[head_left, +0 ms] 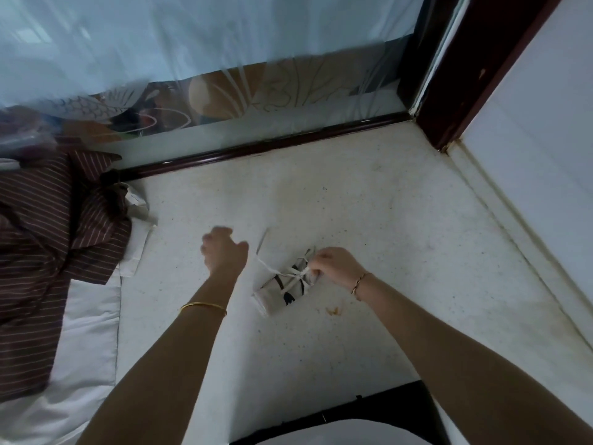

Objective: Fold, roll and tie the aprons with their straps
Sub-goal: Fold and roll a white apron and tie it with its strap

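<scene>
A small rolled apron [284, 292], pale with black markings, lies on the white speckled counter [369, 226]. White straps [290, 274] cross over the roll. My right hand [333, 266] pinches a strap end at the roll's right top. My left hand [224, 252] is blurred, its fingers curled, to the left of the roll. A strap runs from the roll toward it, with a loose end [262, 240] sticking up beside it. Whether the left hand grips that strap is unclear.
A brown striped apron [51, 245] lies heaped at the left over white cloths [93, 319]. A frosted glass panel [224, 91] with a dark wooden frame [256, 147] bounds the back, a white wall the right. A small orange stain [333, 310] marks the counter.
</scene>
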